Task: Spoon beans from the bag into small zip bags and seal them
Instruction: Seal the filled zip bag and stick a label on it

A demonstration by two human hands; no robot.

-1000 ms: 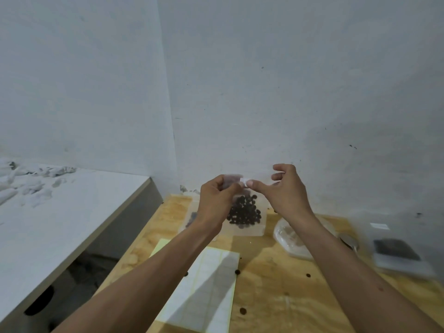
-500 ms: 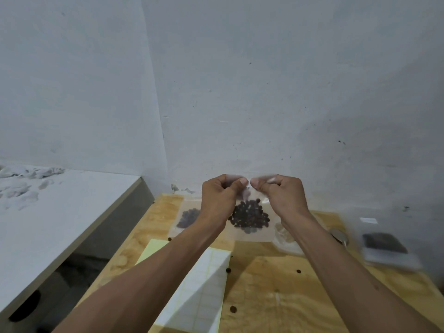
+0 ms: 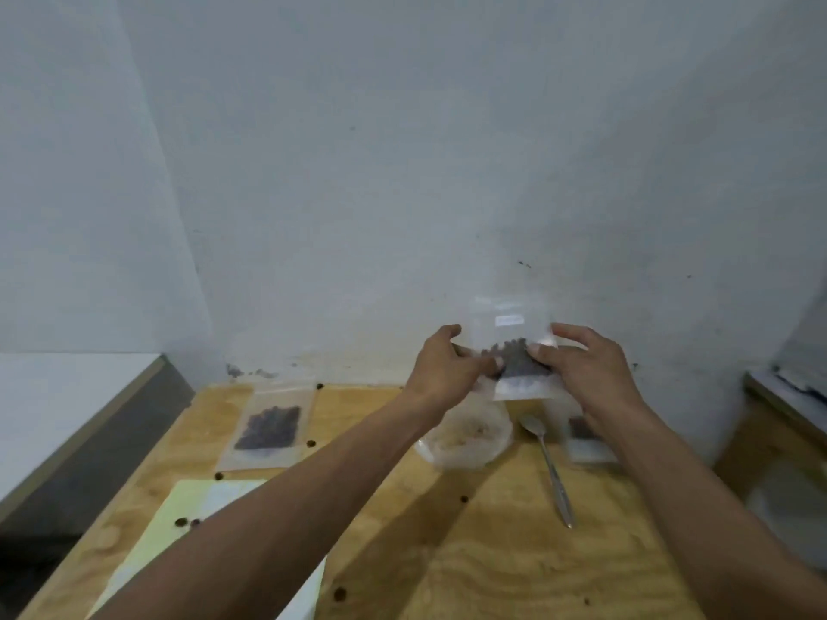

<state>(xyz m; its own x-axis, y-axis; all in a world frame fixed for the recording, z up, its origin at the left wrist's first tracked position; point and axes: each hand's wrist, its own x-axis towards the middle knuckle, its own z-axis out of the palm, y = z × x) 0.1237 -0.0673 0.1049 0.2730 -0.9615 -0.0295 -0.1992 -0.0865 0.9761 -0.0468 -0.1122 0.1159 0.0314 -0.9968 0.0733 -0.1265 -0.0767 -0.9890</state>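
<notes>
A small clear zip bag (image 3: 514,351) holding dark beans hangs upright above the wooden table (image 3: 492,566). My left hand (image 3: 447,369) pinches its left side and my right hand (image 3: 581,364) pinches its right side at bean level. Its upper half sticks up blurred between the hands. Another bean-filled zip bag (image 3: 268,429) lies flat at the table's back left. Below the hands sits the crumpled clear bean bag (image 3: 465,436), and a metal spoon (image 3: 548,463) lies to its right. A further zip bag (image 3: 586,436) with beans is partly hidden under my right forearm.
A pale yellow sheet (image 3: 179,530) lies at the front left under my left forearm. Loose beans (image 3: 464,499) are scattered over the wood. A white ledge (image 3: 53,409) runs along the left, another surface (image 3: 787,387) stands at the right, and a wall is close behind.
Both hands have slid from the bag's top edge down to its sides, and the bag has shifted to the right. The view has swung right, showing the spoon and the right-hand surface.
</notes>
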